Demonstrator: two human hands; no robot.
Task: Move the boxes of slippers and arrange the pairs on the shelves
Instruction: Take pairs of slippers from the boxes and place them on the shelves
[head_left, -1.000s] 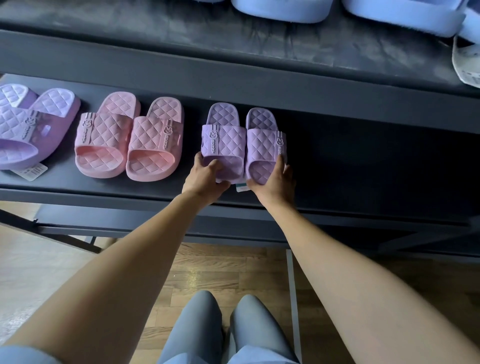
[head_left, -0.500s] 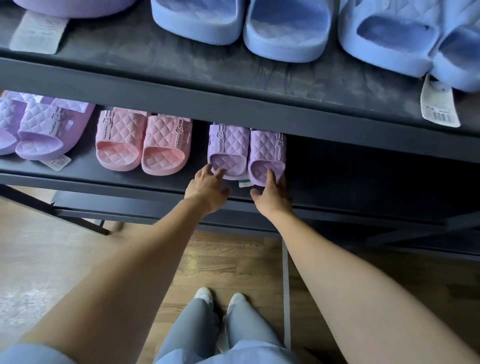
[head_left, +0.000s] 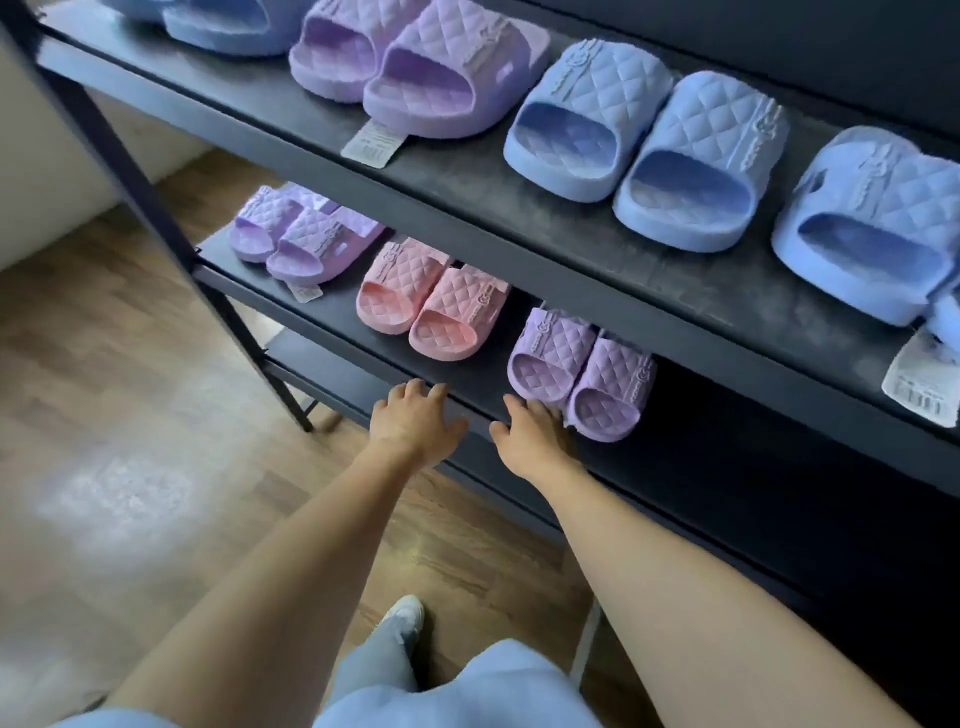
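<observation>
A small purple quilted slipper pair (head_left: 582, 371) stands on the lower dark shelf (head_left: 457, 387), toes pointing in. My right hand (head_left: 530, 434) hovers at the shelf's front edge, fingertips touching or just short of the left slipper's heel, fingers loosely spread. My left hand (head_left: 415, 421) is over the shelf edge to the left of the pair, fingers relaxed, holding nothing. A pink pair (head_left: 431, 306) and another purple pair (head_left: 301, 236) stand further left on the same shelf.
The upper shelf (head_left: 467, 176) carries a purple pair (head_left: 415, 67), blue pairs (head_left: 644, 145) and another blue slipper (head_left: 878, 228), with paper tags hanging. A dark frame leg (head_left: 156, 218) slants down to the wooden floor (head_left: 104, 415). My legs and a shoe show below.
Both hands have let go of the purple pair and drawn back to the shelf edge. The view has risen and swung, so the upper shelf now shows.
</observation>
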